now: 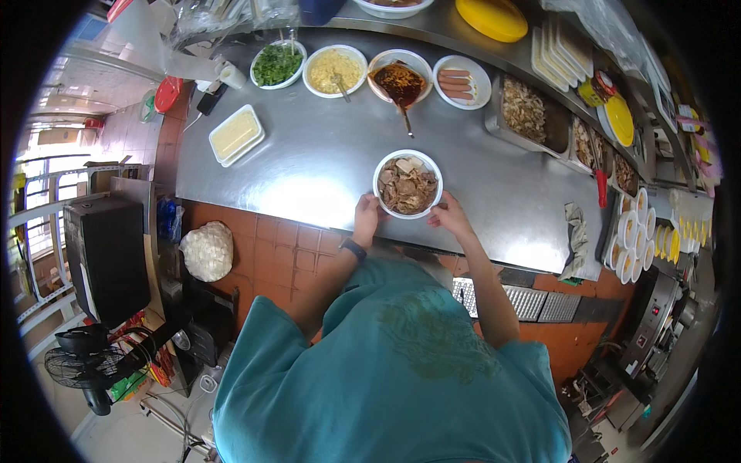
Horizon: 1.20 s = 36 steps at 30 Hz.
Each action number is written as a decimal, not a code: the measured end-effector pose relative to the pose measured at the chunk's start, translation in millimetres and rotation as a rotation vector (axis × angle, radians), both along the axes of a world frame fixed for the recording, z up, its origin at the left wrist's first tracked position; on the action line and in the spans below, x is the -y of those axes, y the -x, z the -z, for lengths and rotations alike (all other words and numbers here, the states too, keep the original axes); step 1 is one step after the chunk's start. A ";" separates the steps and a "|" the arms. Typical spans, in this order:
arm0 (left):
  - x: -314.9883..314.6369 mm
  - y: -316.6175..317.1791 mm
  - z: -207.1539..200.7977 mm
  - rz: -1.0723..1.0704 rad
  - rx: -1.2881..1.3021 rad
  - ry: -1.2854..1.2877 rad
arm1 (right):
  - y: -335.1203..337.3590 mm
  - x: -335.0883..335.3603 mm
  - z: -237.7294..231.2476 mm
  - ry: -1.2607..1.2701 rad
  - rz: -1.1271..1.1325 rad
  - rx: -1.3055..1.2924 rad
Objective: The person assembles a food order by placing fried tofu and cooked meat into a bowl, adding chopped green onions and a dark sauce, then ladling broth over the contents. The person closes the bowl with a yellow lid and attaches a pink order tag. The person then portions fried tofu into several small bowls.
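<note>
A round white bowl (407,184) filled with brown sliced meat and paler pieces is at the near edge of the steel counter (309,162). My left hand (367,218) grips its lower left rim, fingers curled against the side. On the opposite side, my right hand (451,216) holds the lower right rim between thumb and fingers. The bowl stands level between both hands; the fingertips under its rim are partly hidden.
Along the back stand bowls of chopped greens (276,65), minced garlic (335,71), dark red chilli sauce (398,78) with a spoon, and sausages (461,81). A white rectangular tray (236,135) lies left. Metal food pans (525,116), a grey cloth (575,239) and stacked cups (629,235) are right.
</note>
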State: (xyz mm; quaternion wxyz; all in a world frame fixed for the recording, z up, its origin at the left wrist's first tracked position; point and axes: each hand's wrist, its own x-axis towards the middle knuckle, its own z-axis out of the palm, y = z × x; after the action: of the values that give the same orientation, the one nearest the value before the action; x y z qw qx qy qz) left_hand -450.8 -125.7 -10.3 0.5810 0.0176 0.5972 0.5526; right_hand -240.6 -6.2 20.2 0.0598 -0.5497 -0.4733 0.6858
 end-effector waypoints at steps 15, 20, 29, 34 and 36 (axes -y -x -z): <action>8.1 79.7 0.1 -0.442 -0.279 0.058 | 102.4 -22.0 -89.6 -0.649 -0.276 0.214; 7.5 108.4 -1.8 -0.561 -0.362 0.111 | 155.1 -6.4 -116.9 -0.658 -0.349 0.178; 42.9 134.9 -32.3 -0.371 -0.045 0.124 | 177.0 -24.7 -44.7 -0.608 -0.121 0.025; 44.9 148.1 -42.4 -0.304 -0.051 0.047 | 223.3 -36.2 -19.6 -0.588 0.037 0.041; 37.3 158.8 -39.9 -0.279 -0.036 0.053 | 233.6 -38.4 -19.8 -0.639 0.052 0.068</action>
State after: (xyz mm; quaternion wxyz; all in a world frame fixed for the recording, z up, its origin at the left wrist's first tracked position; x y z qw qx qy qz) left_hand -609.6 -163.1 29.6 0.4883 -0.0711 0.6185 0.6115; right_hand -474.1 32.1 40.0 0.2311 -0.5377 -0.6520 0.4821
